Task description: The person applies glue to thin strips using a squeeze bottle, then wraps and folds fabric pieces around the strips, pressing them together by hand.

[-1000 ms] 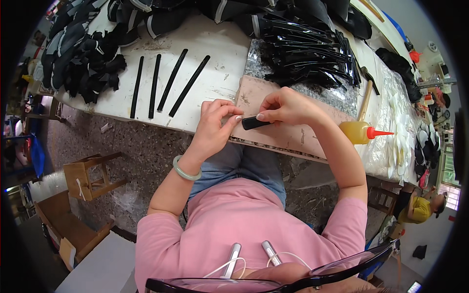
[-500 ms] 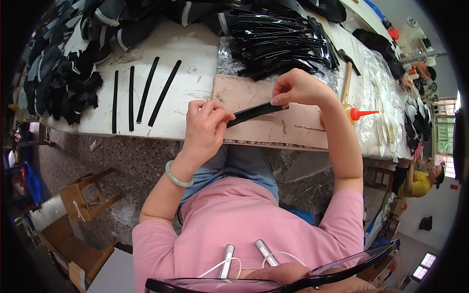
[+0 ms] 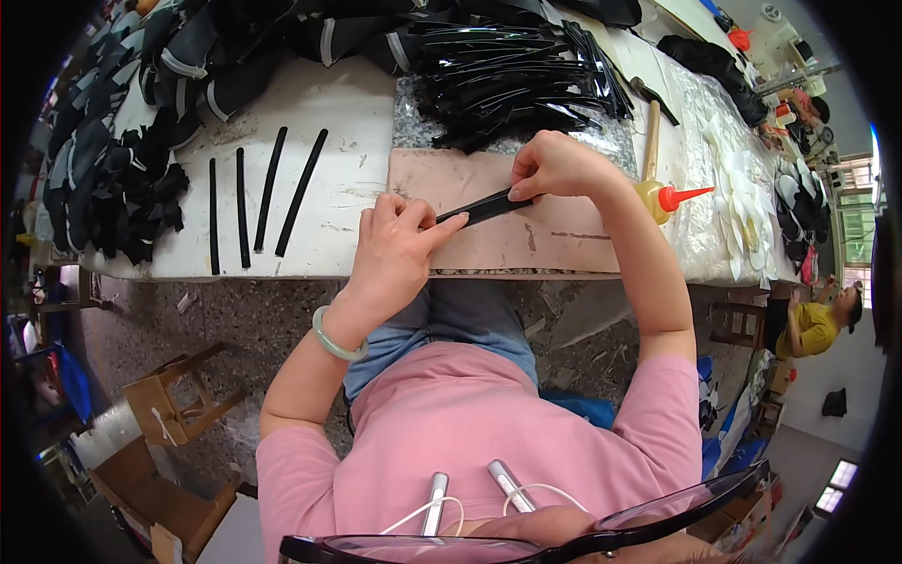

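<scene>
A narrow black strip (image 3: 484,209) lies slantwise low over the pinkish board (image 3: 451,169) at the table's front. Its right end is pinched between thumb and fingers of my right hand (image 3: 554,167). My left hand (image 3: 399,242) grips the other end, its index finger stretched along the strip; the fingers partly hide that end. To the left, several black strips (image 3: 269,193) lie apart from each other on the white tabletop (image 3: 348,113). Beyond the board is a heap of glossy black strips (image 3: 517,80).
By my right forearm is a yellowish bottle (image 3: 654,200) with a red nozzle, near a wooden-handled hammer (image 3: 652,132). Dark cut pieces (image 3: 132,183) pile up at left, white pieces (image 3: 742,207) at right. A wooden stool (image 3: 183,395) stands lower left; a person in yellow (image 3: 813,324) is far right.
My left index finger has straightened out along the strip. The strip's right end, in my right hand, has shifted slightly left. The whole view has shifted a little.
</scene>
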A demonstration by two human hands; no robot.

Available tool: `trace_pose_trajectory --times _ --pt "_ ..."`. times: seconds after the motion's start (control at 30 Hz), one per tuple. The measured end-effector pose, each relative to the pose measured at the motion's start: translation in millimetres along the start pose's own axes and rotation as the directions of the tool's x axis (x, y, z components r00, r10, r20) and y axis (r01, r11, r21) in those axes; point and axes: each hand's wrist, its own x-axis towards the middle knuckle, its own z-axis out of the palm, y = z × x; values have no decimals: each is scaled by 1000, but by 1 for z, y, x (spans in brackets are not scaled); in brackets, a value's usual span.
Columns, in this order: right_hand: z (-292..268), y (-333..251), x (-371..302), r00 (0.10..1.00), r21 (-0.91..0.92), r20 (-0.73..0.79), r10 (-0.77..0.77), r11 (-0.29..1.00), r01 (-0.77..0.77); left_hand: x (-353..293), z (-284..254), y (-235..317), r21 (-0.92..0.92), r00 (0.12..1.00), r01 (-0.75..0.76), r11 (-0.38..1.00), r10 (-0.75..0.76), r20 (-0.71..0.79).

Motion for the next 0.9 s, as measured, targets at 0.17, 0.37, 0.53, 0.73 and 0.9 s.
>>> trace_pose_trajectory --times 0.17,0.37,0.53,0.73,0.9 --pt "11 1 -1 993 -92 -99 -62 994 53 6 -3 1 69 996 -25 997 19 88" --pt "31 -6 -10 965 -343 -234 -116 939 30 24 2 5 35 997 -54 998 52 49" --pt "29 10 -18 908 -375 -416 -54 920 -117 25 20 4 39 996 -13 999 16 -84" --pt "48 43 -34 845 6 -529 -77 996 94 9 10 4 97 996 -8 995 16 -92" --pt "65 31 -53 641 -96 -726 -247 960 262 5 8 5 35 976 -69 997 74 -203"
